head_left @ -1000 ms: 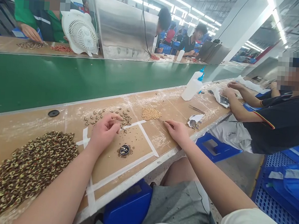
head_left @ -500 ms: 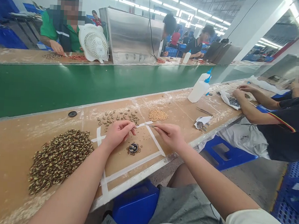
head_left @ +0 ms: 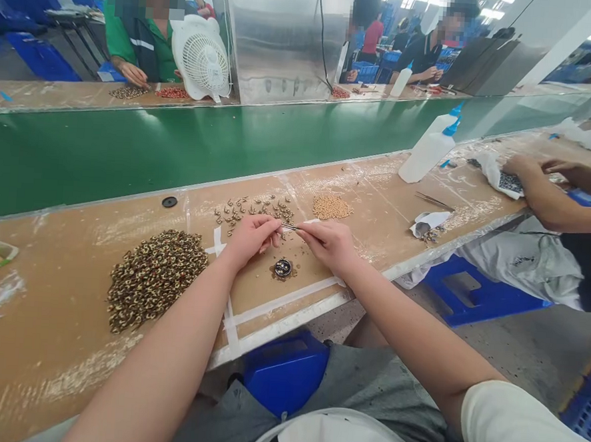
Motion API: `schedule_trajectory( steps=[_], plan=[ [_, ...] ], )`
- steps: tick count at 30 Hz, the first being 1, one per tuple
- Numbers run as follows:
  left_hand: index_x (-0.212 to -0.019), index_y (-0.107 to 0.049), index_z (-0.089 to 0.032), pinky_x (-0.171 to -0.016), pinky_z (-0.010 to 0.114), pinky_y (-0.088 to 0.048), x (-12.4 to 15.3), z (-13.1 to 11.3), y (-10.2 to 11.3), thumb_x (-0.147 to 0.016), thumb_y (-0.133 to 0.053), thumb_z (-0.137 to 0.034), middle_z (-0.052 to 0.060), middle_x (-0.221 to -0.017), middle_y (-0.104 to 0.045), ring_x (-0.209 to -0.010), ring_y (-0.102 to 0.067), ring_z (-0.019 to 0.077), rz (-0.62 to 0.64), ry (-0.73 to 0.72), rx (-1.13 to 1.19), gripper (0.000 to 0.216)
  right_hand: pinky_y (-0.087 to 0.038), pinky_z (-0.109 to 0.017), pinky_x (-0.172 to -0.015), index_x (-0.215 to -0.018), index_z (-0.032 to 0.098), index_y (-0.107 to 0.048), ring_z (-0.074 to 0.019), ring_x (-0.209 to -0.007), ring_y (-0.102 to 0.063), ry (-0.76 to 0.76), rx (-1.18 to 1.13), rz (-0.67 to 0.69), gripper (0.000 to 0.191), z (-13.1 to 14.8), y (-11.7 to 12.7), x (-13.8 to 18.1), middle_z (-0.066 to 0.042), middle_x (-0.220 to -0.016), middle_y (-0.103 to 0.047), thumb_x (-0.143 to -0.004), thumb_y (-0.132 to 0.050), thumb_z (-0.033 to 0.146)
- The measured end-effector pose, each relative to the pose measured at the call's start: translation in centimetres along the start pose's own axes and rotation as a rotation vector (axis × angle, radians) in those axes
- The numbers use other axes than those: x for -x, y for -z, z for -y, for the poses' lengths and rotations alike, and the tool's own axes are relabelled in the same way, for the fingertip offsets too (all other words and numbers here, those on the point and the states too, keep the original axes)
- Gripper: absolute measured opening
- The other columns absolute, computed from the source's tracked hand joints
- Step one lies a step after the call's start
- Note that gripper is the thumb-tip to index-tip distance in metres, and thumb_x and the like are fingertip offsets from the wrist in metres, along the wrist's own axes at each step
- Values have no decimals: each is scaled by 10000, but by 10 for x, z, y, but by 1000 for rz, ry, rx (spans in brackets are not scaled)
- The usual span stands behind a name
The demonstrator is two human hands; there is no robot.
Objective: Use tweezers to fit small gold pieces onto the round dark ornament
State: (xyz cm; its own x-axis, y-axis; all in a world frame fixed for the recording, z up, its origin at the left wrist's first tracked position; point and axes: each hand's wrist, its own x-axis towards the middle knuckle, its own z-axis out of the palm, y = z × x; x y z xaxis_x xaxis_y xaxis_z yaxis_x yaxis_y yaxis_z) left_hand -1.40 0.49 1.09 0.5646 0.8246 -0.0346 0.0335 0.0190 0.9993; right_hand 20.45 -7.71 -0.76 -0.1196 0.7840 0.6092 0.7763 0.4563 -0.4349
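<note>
My left hand (head_left: 252, 238) is pinched on a tiny part I cannot make out. My right hand (head_left: 330, 244) grips thin metal tweezers (head_left: 289, 227), whose tips meet the left fingertips above the taped square on the brown bench (head_left: 46, 286). A small round black dish (head_left: 282, 268) lies just below both hands. Scattered small brass parts (head_left: 253, 208) lie behind the hands. A little heap of pale gold beads (head_left: 331, 206) sits to their right. A big pile of brown-and-cream pieces (head_left: 154, 276) lies left of my left hand.
A green conveyor belt (head_left: 180, 147) runs behind the bench. White squeeze bottles (head_left: 427, 152) stand at the right, near a co-worker's hands (head_left: 533, 172) and spare tweezers (head_left: 434, 201). A white fan (head_left: 201, 55) and a steel box (head_left: 287, 34) stand beyond the belt, with other people. Blue stools sit under the bench.
My right hand drew back from the gold bead heap toward my left hand; tweezers tips and left fingertips now meet. The view swung left and down.
</note>
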Motion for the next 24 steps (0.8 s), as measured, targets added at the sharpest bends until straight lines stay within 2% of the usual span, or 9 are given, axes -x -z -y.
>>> schedule_trajectory(
  steps=[8, 12, 15, 24],
  plan=[
    [-656, -634, -198, -425, 252, -224, -4, -4, 0, -820, -671, -432, -17, -469, -544, -380, -327, 79, 45, 33, 178, 288, -582, -332, -790, -1130, 254, -844, -197, -828, -774, -80, -83, -64, 321, -4, 0, 4, -54, -948, -843, -1078, -609, 466],
    [-642, -592, -208, -442, 264, -233, -2, -8, -2, -872, -642, -442, -31, -440, -477, -375, -301, 81, 138, 56, 205, 331, -585, -324, -789, -1133, 234, -843, -187, -812, -767, -76, -163, -87, 310, -3, 1, 4, -51, -941, -839, -1074, -630, 452],
    [-634, -571, -206, -451, 264, -241, 0, -11, -3, -908, -627, -374, -39, -438, -450, -374, -291, 77, 177, 54, 230, 326, -585, -323, -778, -1137, 242, -843, -184, -796, -758, -58, -197, -62, 332, -3, 1, 3, -51, -970, -841, -1079, -616, 477],
    [-644, -519, -227, -446, 276, -262, 1, -11, -5, -958, -569, -411, -32, -445, -428, -369, -282, 94, 195, 76, 190, 367, -607, -307, -811, -1129, 241, -838, -174, -828, -771, -77, -221, -66, 394, -4, 1, 2, -46, -1024, -844, -1088, -582, 539]
  ],
)
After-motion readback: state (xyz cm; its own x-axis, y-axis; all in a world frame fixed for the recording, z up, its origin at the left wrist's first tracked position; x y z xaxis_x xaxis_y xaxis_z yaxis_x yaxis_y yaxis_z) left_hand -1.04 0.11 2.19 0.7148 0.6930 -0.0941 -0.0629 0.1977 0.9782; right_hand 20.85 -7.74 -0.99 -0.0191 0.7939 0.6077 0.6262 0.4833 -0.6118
